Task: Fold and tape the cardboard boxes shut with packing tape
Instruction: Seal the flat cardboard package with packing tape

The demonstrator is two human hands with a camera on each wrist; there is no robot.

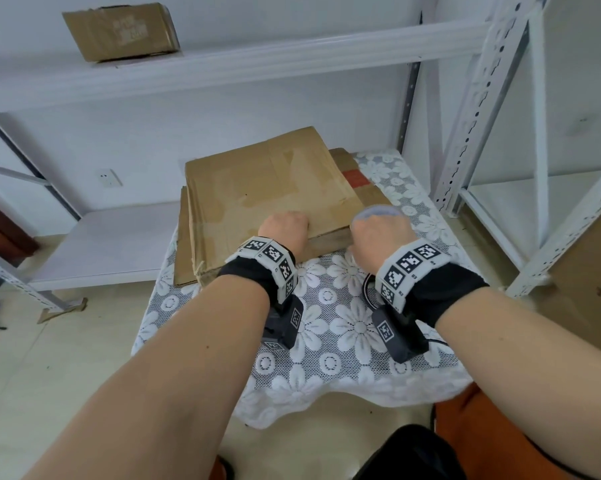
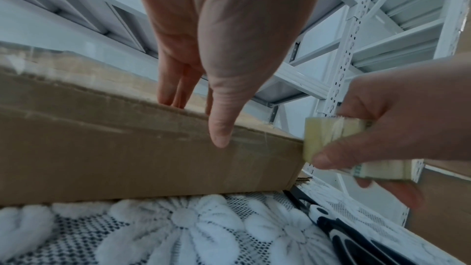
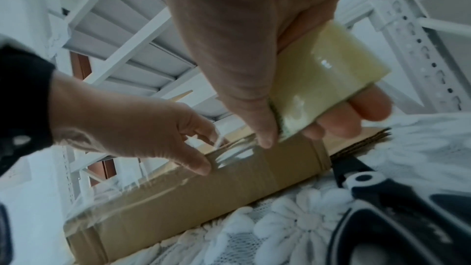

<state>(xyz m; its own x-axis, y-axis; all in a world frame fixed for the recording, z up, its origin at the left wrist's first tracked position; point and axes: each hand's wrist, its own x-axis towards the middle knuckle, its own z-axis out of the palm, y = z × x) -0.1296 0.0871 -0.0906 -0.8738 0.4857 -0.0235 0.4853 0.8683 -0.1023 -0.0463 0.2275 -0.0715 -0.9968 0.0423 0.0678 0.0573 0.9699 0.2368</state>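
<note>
Both hands meet at the box [image 1: 268,188] edge: right hand [image 1: 378,233] grips tape roll [image 3: 323,76]; left hand [image 1: 285,226] presses flat, fingers straight.

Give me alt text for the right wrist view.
The right hand grips a tape roll above a flat cardboard box, while the left hand touches the box's top edge. Black-handled scissors lie beside it on a lace cloth.
</note>
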